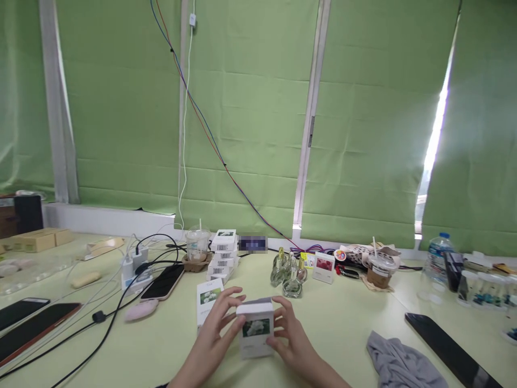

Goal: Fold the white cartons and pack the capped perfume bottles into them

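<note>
A small white box (pixel 255 347) with a picture of white flowers stands upright before me, between my two hands. The fingers of my left hand (pixel 218 331) grip its left edge near the top. On the other side, my right hand (pixel 294 337) has its thumb on the front face and its fingers along the right edge. A white card or flat box (pixel 209 295) with a similar flower picture lies behind my left hand. Farther back are stacked white boxes (pixel 223 256) with barcodes and several glass bottles (pixel 291 285).
Left are cables, a power strip (pixel 137 280), a phone (pixel 163 283) and a pink mouse (pixel 141 310). To the right lie a grey cloth (pixel 399 358) and a black flat device (pixel 448 345). Cups, a water bottle (pixel 439 256) and small jars stand along the back right.
</note>
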Demonstrator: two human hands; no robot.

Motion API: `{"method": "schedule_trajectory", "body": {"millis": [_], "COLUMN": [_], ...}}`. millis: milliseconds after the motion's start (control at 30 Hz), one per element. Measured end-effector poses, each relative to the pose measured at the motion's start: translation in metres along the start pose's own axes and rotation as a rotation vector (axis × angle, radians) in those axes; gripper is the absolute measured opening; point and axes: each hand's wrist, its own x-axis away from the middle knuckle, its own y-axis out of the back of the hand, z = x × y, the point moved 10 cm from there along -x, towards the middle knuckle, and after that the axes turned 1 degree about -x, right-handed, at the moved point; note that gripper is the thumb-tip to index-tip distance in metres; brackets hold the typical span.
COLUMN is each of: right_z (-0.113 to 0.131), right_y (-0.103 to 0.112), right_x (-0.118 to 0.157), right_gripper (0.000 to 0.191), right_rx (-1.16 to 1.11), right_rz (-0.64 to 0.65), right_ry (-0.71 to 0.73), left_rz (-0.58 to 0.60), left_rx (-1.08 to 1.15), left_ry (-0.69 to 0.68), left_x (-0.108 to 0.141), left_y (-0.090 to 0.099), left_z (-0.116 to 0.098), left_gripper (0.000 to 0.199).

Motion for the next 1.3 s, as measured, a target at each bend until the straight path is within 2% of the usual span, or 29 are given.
{"method": "schedule_trajectory", "body": {"millis": [133, 200, 367, 433, 567, 700, 767, 833, 867, 933, 1000, 1133, 1300], "right_z": [-0.007, -0.007, -0.005, -0.002, 0.005, 0.017, 0.024, 0.026, 0.025, 0.016, 0.002, -0.024, -0.043], "right_y": [0.008, 0.008, 0.010, 0.012, 0.013, 0.019, 0.029, 0.048, 0.063, 0.100, 0.119, 0.126, 0.119], "right_x": [0.020, 0.025, 0.024, 0.023, 0.022, 0.025, 0.024, 0.015, 0.008, -0.007, -0.025, -0.053, -0.063], "right_gripper": [0.068, 0.063, 0.048, 0.051, 0.055, 0.056, 0.062, 0.069, 0.071, 0.068, 0.068, 0.071, 0.063], "right_rx": [0.034, 0.091, 0.142, 0.125, 0.084, 0.120, 0.156, 0.194, 0.227, 0.429, 0.508, 0.592, 0.633], "right_rz": [0.006, 0.013, 0.025, 0.001, -0.009, 0.039, 0.073, 0.035, -0.031, -0.267, -0.339, -0.331, -0.320], "right_ry": [0.025, 0.067, 0.085, 0.084, 0.064, 0.075, 0.112, 0.142, 0.146, 0.098, 0.062, 0.035, 0.001], "left_rz": [-0.027, -0.051, -0.029, -0.009, 0.020, 0.029, 0.034, 0.049, 0.060, 0.080, 0.090, 0.107, 0.125], "left_rx": [0.072, 0.065, 0.011, -0.022, -0.063, -0.068, -0.037, 0.011, 0.035, 0.077, 0.113, 0.193, 0.264], "left_ry": [0.058, 0.083, 0.061, 0.074, 0.110, 0.102, 0.109, 0.133, 0.150, 0.185, 0.211, 0.229, 0.205], "left_x": [0.002, 0.002, 0.001, 0.002, 0.002, -0.001, -0.002, -0.002, -0.001, 0.000, 0.002, 0.003, 0.002], "left_y": [-0.013, -0.016, -0.022, -0.022, -0.022, -0.022, -0.024, -0.027, -0.029, -0.032, -0.034, -0.037, -0.040], "left_z": [-0.004, -0.001, 0.001, 0.004, 0.010, 0.015, 0.019, 0.024, 0.027, 0.029, 0.029, 0.027, 0.032], "left_gripper": [0.051, 0.049, 0.027, 0.026, 0.044, 0.037, 0.035, 0.037, 0.038, 0.040, 0.041, 0.043, 0.039]}}
